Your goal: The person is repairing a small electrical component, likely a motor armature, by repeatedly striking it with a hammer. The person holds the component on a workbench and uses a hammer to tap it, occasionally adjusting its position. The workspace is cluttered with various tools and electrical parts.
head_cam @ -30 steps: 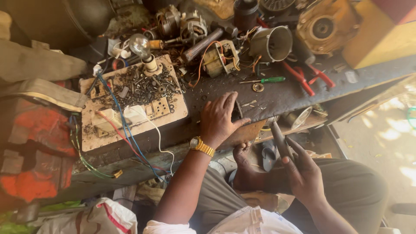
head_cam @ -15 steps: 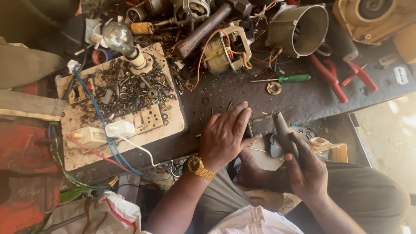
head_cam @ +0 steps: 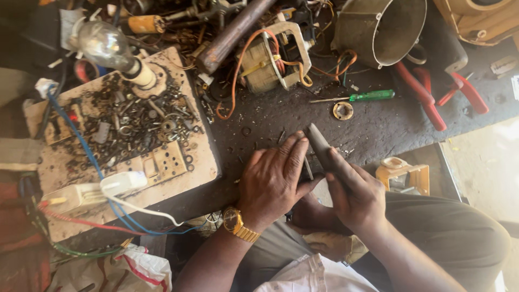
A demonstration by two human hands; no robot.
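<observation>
Gripping a dark grey flat metal blade (head_cam: 320, 146) in the right hand (head_cam: 354, 197), tip angled onto the black grimy workbench (head_cam: 378, 127). Left hand (head_cam: 273, 181) spread flat, steadying a thin metal rod (head_cam: 308, 167) beside it. Seemingly mid-job, green-handled screwdriver (head_cam: 359, 97) lying unused nearby.

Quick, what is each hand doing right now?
Left hand: open, flat, palm down on the dark workbench, holding nothing visible.
Right hand: closed around a dark grey flat tool.
</observation>
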